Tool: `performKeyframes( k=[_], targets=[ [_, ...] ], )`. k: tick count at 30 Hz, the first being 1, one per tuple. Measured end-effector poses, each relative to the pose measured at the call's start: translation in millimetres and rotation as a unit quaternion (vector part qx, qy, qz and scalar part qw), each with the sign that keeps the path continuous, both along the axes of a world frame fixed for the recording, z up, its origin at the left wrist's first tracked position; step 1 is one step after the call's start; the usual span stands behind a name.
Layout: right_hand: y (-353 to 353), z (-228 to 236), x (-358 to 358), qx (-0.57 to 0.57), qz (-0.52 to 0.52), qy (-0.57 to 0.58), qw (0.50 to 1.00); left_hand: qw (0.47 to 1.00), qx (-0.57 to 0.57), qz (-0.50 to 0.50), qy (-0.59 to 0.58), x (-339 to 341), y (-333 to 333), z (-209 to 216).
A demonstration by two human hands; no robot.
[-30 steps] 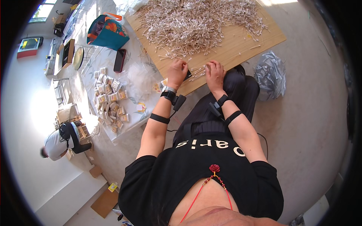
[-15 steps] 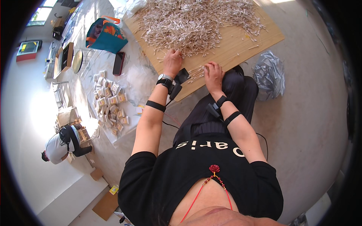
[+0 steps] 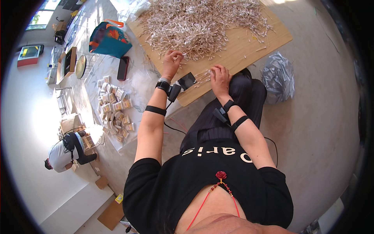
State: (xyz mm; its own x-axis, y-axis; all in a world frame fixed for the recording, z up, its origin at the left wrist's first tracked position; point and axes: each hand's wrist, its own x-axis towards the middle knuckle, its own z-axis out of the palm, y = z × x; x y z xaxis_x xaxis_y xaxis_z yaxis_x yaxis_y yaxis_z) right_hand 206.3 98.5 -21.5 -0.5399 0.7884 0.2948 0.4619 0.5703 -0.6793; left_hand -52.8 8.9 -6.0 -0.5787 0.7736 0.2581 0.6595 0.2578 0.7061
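Observation:
A large heap of cotton swabs (image 3: 194, 29) covers the far part of a wooden board (image 3: 272, 45). My left hand (image 3: 170, 65) is at the heap's near left edge with its fingers bent together; whatever they pinch is too small to make out. Closer to me, my right hand (image 3: 221, 80) rests at the board's near edge, fingers curled over the right ends of a small row of swabs (image 3: 201, 78). A flat black square (image 3: 187, 80) lies at the left ends of that row. Both wrists carry black straps and devices.
Left of the board, small packs (image 3: 113, 107) lie scattered on a plastic-covered table, with a phone (image 3: 123, 68) and a teal bag (image 3: 110, 39) beyond. A silver plastic bag (image 3: 277, 77) stands right of my knees. Another person (image 3: 66, 150) bends over at far left.
My left hand has shifted slightly left and away from the small row, uncovering more of the black square. My right hand has stayed in place at the row.

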Motion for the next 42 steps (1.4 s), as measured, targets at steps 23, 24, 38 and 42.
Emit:
performKeyframes(
  k=[23,24,38,42],
  targets=[
    [-0.1,-6.4,5.4,0.001,0.002,0.005,1.0,0.882,0.224,0.086,-0.405,-13.8,13.5,34.8],
    [-0.6,-6.7,5.5,0.0,0.004,0.003,1.0,0.869,0.239,0.09,-0.423,-14.0,11.2,36.5],
    [-6.4,0.5,11.5,-0.008,0.003,0.047,0.999,0.981,-0.168,-0.083,-0.051,57.0,16.9,22.7],
    [-8.8,4.1,14.7,-0.007,0.004,0.058,0.998,0.979,-0.189,-0.079,-0.019,67.2,19.9,12.4]
  ],
)
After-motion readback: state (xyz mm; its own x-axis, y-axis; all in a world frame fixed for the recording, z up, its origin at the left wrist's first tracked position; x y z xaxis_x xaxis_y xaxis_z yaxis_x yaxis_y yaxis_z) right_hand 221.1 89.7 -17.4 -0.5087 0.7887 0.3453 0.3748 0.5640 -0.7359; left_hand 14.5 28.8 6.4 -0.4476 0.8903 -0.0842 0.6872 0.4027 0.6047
